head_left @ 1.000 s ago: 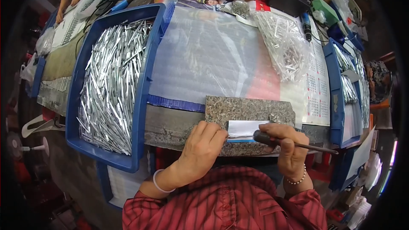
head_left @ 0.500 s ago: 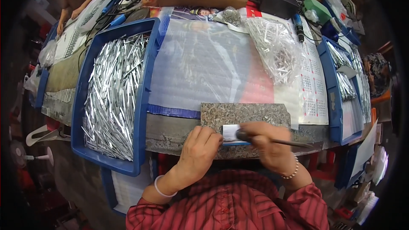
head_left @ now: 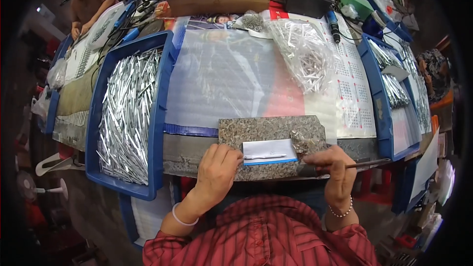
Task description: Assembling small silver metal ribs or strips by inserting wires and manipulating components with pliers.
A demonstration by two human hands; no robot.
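A speckled grey stone slab point(head_left: 268, 133) lies at the bench's near edge. On it rests a small white pad with a blue edge point(head_left: 270, 151), and a thin silver metal piece point(head_left: 264, 157) lies across the pad. My left hand point(head_left: 218, 170) presses its fingertips on the left end of that piece and the pad. My right hand point(head_left: 335, 170) sits just right of the pad, closed around a dark slender tool point(head_left: 367, 164) whose handle sticks out to the right. A small heap of tiny metal bits point(head_left: 304, 143) lies on the slab by my right fingers.
A blue tray point(head_left: 157, 113) full of silver metal strips point(head_left: 125, 123) stands at the left. More blue trays point(head_left: 377, 98) of strips stand at the right. A clear bag of metal parts point(head_left: 303, 54) lies on the sheet-covered bench. Another person point(head_left: 86, 2) works at the far left.
My right hand with the tool has drawn back to the right, off the white pad. The thin metal piece now shows on the pad. My left hand stays at the pad's left end.
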